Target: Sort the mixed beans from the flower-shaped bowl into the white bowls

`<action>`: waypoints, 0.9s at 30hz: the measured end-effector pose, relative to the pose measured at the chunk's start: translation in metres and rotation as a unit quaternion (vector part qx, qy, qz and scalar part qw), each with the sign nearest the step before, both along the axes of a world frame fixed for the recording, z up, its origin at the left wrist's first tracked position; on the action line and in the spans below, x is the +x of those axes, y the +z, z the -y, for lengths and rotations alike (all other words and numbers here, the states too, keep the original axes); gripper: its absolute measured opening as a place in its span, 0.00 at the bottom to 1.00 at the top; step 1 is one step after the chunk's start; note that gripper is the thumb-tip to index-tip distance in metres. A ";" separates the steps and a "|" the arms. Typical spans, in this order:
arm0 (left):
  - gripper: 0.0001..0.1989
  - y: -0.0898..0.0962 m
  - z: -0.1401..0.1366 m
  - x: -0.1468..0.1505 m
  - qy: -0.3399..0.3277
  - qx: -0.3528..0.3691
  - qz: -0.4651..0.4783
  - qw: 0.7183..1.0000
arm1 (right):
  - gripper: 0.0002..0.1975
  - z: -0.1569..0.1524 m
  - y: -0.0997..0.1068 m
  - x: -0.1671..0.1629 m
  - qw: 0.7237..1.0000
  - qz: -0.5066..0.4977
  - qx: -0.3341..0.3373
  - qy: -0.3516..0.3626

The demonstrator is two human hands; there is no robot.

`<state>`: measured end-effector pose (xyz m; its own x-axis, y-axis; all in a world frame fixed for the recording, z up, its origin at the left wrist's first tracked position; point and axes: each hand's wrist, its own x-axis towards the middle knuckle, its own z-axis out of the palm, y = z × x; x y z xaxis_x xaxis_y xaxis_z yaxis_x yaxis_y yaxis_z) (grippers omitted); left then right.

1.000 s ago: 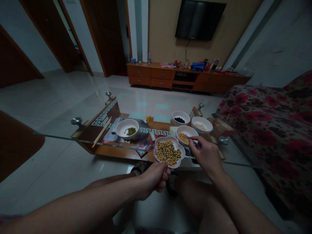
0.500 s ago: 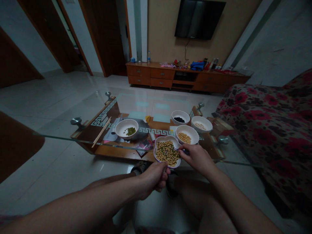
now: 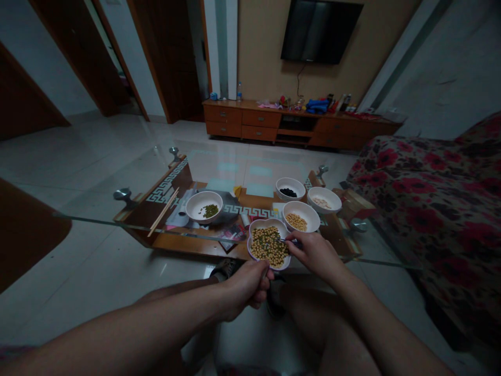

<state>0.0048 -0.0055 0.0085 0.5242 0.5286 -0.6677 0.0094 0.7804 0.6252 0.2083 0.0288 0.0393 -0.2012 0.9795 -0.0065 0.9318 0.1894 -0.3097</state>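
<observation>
A flower-shaped dish (image 3: 255, 227) of mixed yellow and green beans sits at the near edge of the glass table (image 3: 117, 177). My right hand (image 3: 313, 253) pinches thin tweezers (image 3: 288, 241) whose tip reaches into the beans. My left hand (image 3: 246, 284) is curled into a fist against the table's near edge, just below the dish; nothing shows in it. Right behind the dish stands a white bowl of yellow beans (image 3: 300, 216).
Further white bowls hold green beans (image 3: 204, 205), black beans (image 3: 290, 188) and pale beans (image 3: 324, 199). Chopsticks (image 3: 163, 211) lie on the left of the table. A flowered sofa (image 3: 430, 198) stands to the right, a TV cabinet (image 3: 274, 122) at the back wall.
My right hand moved with the tweezers from the bowl of yellow beans back left to the mixed dish. The left hand has stayed put.
</observation>
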 end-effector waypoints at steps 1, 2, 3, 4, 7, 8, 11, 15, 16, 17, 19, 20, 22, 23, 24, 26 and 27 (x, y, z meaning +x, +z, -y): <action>0.13 0.000 0.000 0.000 0.000 0.000 0.002 1.000 | 0.11 0.000 0.000 0.000 1.000 0.000 0.000 0.000; 0.13 0.000 0.000 0.000 0.001 0.000 0.004 1.000 | 0.12 0.000 0.000 0.000 1.000 0.000 -0.001 -0.001; 0.13 0.000 0.000 0.000 0.001 -0.002 0.005 1.000 | 0.12 0.000 0.000 0.000 1.000 -0.001 -0.001 -0.001; 0.13 0.000 0.000 0.000 0.001 -0.004 0.004 1.000 | 0.12 -0.001 -0.001 0.000 1.000 -0.002 0.000 -0.001; 0.13 0.000 0.000 0.000 -0.001 -0.007 0.000 1.000 | 0.13 -0.001 -0.002 0.000 1.000 -0.005 0.007 0.003; 0.13 0.000 0.000 0.000 0.000 -0.006 0.000 1.000 | 0.13 -0.001 -0.003 0.000 1.000 -0.006 0.009 0.005; 0.13 -0.001 0.000 0.000 0.001 -0.003 -0.002 1.000 | 0.13 0.000 -0.002 0.000 1.000 -0.005 0.011 0.011; 0.13 -0.001 0.000 0.000 0.002 -0.004 -0.002 1.000 | 0.13 0.001 0.002 -0.001 1.000 -0.009 0.018 0.010; 0.12 -0.001 0.000 0.000 0.001 -0.004 0.001 1.000 | 0.13 0.002 0.003 -0.001 1.000 -0.016 0.023 0.010; 0.12 0.000 0.000 0.000 -0.001 -0.005 0.003 1.000 | 0.13 0.002 0.004 -0.001 0.999 -0.024 0.033 0.008; 0.12 0.000 0.000 -0.001 -0.004 -0.004 0.008 1.000 | 0.13 0.002 0.005 0.000 0.996 -0.040 0.073 -0.011; 0.12 -0.001 0.000 -0.001 -0.004 -0.002 0.010 1.000 | 0.13 0.002 0.006 0.001 0.993 -0.042 0.102 -0.032; 0.12 -0.003 0.000 -0.001 -0.006 0.000 0.013 1.000 | 0.14 0.001 0.006 0.004 0.983 -0.036 0.156 -0.090; 0.12 -0.004 0.000 -0.001 -0.007 0.001 0.014 1.000 | 0.15 0.001 0.007 0.006 0.977 -0.029 0.174 -0.121; 0.12 -0.005 0.000 -0.001 -0.008 0.000 0.017 1.000 | 0.15 0.000 0.007 0.007 0.971 -0.022 0.184 -0.148; 0.13 -0.006 0.000 -0.002 -0.009 -0.003 0.018 1.000 | 0.15 0.000 0.008 0.009 0.964 -0.016 0.190 -0.183; 0.13 -0.006 0.000 -0.002 -0.009 -0.004 0.018 1.000 | 0.15 0.000 0.008 0.010 0.963 -0.016 0.191 -0.192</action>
<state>0.0030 -0.0050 0.0025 0.5568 0.5147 -0.6520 0.0004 0.7847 0.6198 0.2182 0.0291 0.0476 0.1812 0.9118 0.3685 0.9471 -0.0608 -0.3152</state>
